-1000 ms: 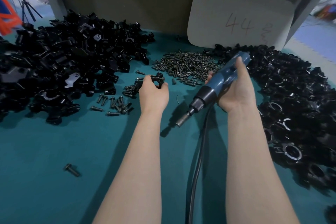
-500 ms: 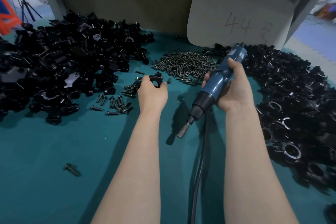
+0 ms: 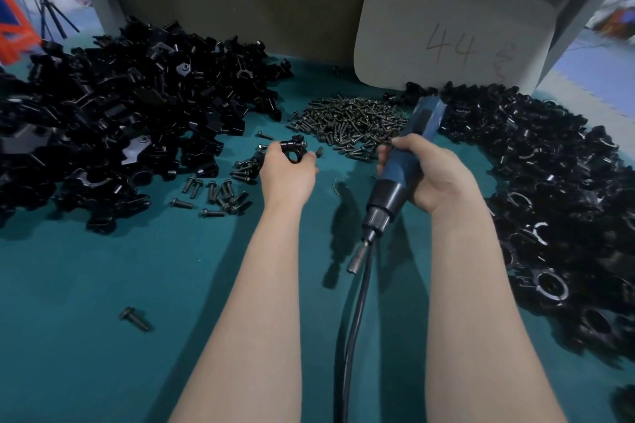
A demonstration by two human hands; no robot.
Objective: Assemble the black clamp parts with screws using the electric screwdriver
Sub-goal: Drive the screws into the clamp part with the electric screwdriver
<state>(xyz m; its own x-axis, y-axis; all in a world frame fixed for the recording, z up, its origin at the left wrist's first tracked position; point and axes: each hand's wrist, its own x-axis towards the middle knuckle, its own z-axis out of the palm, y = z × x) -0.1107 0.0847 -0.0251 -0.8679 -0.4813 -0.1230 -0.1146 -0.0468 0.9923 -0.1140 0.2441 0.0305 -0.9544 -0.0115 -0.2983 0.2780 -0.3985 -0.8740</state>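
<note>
Nearest me, my right hand [image 3: 436, 178] is wrapped round the blue-bodied corded electric screwdriver [image 3: 398, 175], its metal bit tilted down toward the teal surface [image 3: 103, 285]. Just ahead and to its left, my left hand [image 3: 287, 175] pinches a small black ring-shaped clamp part [image 3: 292, 148] at the fingertips. I judge driving comes next, which calls for bringing the bit squarely onto the clamp's screw, with spares in the heap of dark metal screws [image 3: 350, 120] beyond both hands.
</note>
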